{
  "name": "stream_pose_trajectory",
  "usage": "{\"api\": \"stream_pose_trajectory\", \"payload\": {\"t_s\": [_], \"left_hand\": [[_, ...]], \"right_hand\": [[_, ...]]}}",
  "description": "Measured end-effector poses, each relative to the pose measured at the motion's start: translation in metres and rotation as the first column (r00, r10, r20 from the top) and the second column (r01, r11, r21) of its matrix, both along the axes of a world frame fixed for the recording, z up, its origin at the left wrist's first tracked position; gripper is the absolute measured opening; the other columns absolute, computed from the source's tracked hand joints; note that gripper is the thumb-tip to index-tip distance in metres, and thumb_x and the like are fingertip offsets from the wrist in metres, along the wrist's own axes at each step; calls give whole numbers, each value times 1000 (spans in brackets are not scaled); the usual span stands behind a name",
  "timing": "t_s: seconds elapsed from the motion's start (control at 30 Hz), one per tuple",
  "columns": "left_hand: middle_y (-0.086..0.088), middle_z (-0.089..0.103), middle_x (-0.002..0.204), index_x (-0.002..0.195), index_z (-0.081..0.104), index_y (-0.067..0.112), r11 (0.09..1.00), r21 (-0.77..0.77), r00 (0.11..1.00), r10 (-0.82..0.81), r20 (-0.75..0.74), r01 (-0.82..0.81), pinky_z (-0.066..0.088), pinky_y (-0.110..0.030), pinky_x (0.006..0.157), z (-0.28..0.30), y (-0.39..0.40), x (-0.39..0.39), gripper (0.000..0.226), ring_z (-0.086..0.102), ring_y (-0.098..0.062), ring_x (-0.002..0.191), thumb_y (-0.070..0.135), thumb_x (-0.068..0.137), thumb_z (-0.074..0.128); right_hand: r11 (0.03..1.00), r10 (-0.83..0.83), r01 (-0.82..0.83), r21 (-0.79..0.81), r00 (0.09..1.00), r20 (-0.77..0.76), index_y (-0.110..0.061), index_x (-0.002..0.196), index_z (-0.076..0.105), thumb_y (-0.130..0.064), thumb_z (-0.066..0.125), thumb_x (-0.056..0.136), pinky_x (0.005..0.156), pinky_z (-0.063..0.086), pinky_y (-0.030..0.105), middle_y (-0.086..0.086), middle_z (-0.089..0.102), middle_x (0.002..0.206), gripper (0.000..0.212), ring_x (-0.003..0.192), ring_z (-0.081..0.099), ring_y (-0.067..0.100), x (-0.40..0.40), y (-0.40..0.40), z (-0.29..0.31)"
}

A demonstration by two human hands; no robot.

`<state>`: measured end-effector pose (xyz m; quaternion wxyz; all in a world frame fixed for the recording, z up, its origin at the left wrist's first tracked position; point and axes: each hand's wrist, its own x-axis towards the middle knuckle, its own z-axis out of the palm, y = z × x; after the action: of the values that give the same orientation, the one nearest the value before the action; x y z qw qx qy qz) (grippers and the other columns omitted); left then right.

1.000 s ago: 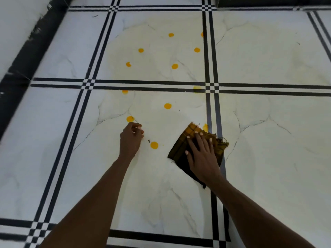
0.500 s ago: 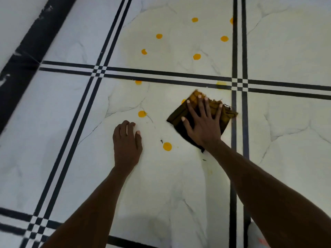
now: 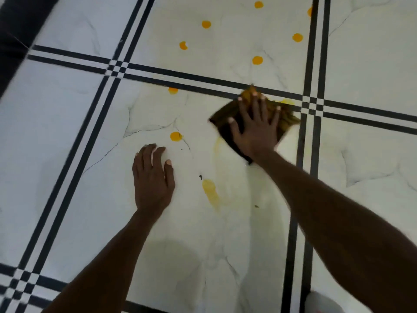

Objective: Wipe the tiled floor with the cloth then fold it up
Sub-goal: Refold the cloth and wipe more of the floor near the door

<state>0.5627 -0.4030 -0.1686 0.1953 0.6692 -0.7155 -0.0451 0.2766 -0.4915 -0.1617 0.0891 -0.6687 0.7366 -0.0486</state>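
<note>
A folded dark brown and yellow cloth (image 3: 286,119) lies flat on the white marble-look tiled floor (image 3: 90,136), against the black double grout lines. My right hand (image 3: 255,127) presses down on it with fingers spread. My left hand (image 3: 152,177) rests flat on the tile to the left, fingers apart, holding nothing. Several orange-yellow spots dot the floor, one (image 3: 176,136) just beyond my left hand. A smeared yellow streak (image 3: 211,192) lies between my two forearms.
A dark wall base (image 3: 15,30) runs along the upper left. Black double lines cross the floor into large squares. More orange spots (image 3: 257,60) sit on the far tile. A pale object (image 3: 325,303) shows at the bottom right edge.
My right hand has pushed the cloth away from me, up to the black cross lines. The round spot near my left hand is now a yellow smear. My left hand stays planted.
</note>
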Motion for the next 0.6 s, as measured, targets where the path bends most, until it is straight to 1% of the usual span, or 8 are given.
{"api": "stream_pose_trajectory", "payload": {"t_s": [0.07, 0.13, 0.2, 0.3, 0.4, 0.47, 0.53, 0.6], "left_hand": [[-15, 52, 147, 138, 55, 5, 1000, -15, 999, 18, -34, -19, 32, -51, 122, 1, 3, 0, 35, 44, -35, 141, 18, 106, 48], [-16, 51, 149, 139, 54, 4, 1000, 10, 997, 17, -80, -16, 29, -49, 125, 6, 2, 1, 36, 43, -34, 144, 17, 107, 47], [-17, 49, 152, 142, 51, 2, 998, 57, 997, -18, -73, 22, 26, -50, 126, 10, 6, 1, 39, 40, -36, 147, 18, 107, 44], [-18, 41, 160, 151, 43, 1, 986, 134, 995, -100, -14, 101, 25, -54, 126, 16, 9, 10, 50, 32, -36, 154, 26, 108, 39], [-14, 45, 157, 149, 47, 6, 982, 148, 993, -118, 12, 115, 32, -52, 122, 17, 6, 18, 49, 38, -35, 149, 32, 108, 39], [-13, 52, 149, 141, 53, 8, 988, 126, 996, -86, 7, 84, 39, -49, 115, 17, -1, 20, 44, 47, -36, 138, 31, 107, 39], [-14, 54, 145, 138, 54, 8, 994, 95, 998, -58, -13, 59, 41, -49, 111, 15, -3, 19, 40, 49, -36, 134, 28, 106, 42], [-15, 51, 146, 139, 53, 6, 996, 83, 998, -33, -62, 38, 41, -48, 113, 15, -4, 21, 37, 45, -36, 136, 24, 107, 44]], "right_hand": [[983, 182, -183, -33, 983, -21, -33, 165, 25, -64, 22, 105, 125, 5, 71, 10, 19, 175, 68, 163, 9, 33, 60, 7, -1], [936, 350, -350, -24, 936, -23, -33, 165, 24, -62, 23, 106, 125, 5, 69, 8, 15, 176, 66, 164, 6, 30, 86, 57, 8], [897, 442, -442, 3, 896, -27, -34, 166, 19, -62, 25, 107, 126, 5, 68, 5, 8, 177, 66, 164, 0, 28, 67, 118, 13], [870, 491, -489, 67, 871, -14, -36, 167, 16, -63, 31, 106, 126, 10, 68, 2, 5, 177, 68, 164, 0, 26, 10, 182, 18], [902, 427, -424, 87, 904, -29, -38, 167, 11, -65, 27, 105, 125, 10, 70, 2, 2, 177, 70, 164, -2, 26, -31, 162, 14], [967, 253, -251, 48, 967, -33, -38, 167, 13, -67, 21, 105, 125, 6, 70, 4, 4, 177, 69, 164, 0, 27, -37, 118, 7], [1000, 18, -17, 14, 1000, -20, -36, 167, 14, -68, 16, 104, 125, 0, 71, 7, 7, 177, 70, 164, 1, 31, -29, 69, 4], [998, -65, 65, 26, 998, 11, -33, 167, 13, -67, 14, 104, 124, -4, 72, 10, 7, 176, 72, 163, 0, 34, 0, 33, 1]]}}
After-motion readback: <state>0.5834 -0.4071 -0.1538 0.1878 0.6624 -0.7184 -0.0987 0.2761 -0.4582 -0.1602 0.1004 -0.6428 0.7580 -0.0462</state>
